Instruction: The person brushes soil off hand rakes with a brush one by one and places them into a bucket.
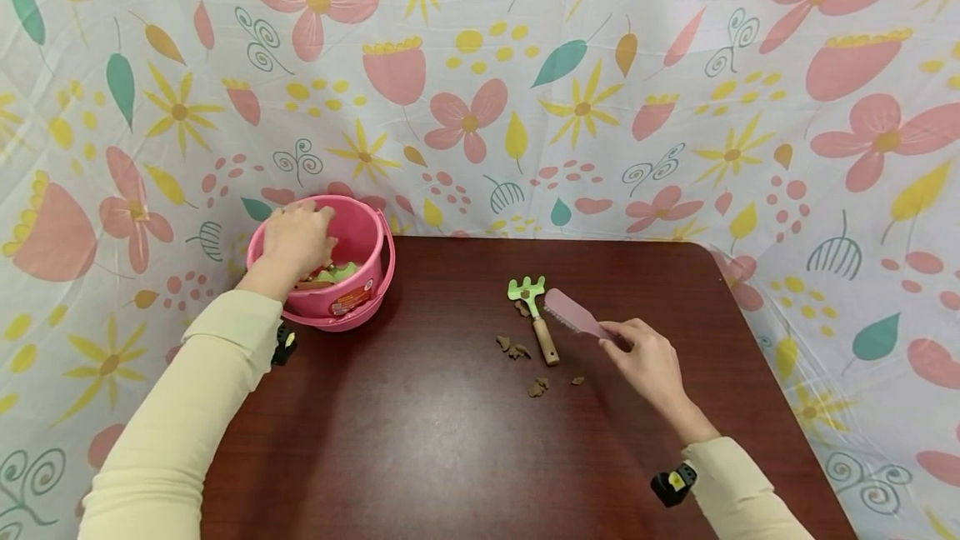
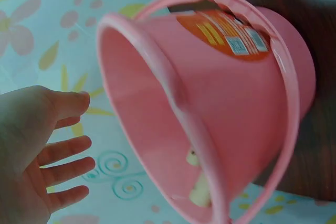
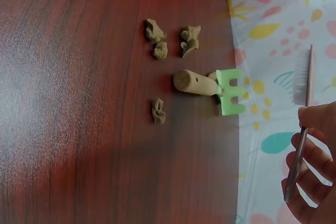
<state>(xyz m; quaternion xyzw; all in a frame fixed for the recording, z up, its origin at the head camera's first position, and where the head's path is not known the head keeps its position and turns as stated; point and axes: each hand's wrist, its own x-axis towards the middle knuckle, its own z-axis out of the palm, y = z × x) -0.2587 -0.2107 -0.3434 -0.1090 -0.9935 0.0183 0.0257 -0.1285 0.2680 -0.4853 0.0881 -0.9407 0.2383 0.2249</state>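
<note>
My left hand (image 1: 295, 237) is above the mouth of a pink bucket (image 1: 365, 236) at the table's far left; in the left wrist view its fingers spread loosely beside the rim with nothing held. Inside the bucket lie light green and brownish things (image 1: 342, 272), partly hidden. Over the right part of the table, my right hand (image 1: 648, 362) pinches the handle of a pink brush (image 1: 572, 309), pale bristles (image 3: 301, 77) downward. Left of the brush a small hand rake (image 1: 546, 342) with green tines and wooden handle lies on the table, among several brown crumbly clumps (image 1: 516, 350).
The dark wooden table (image 1: 420, 440) meets a flower-printed cloth (image 1: 480, 48) at its back and sides. The bucket's pink handle (image 2: 289, 103) hangs down along its outside. A label (image 2: 226, 35) is on the bucket's wall.
</note>
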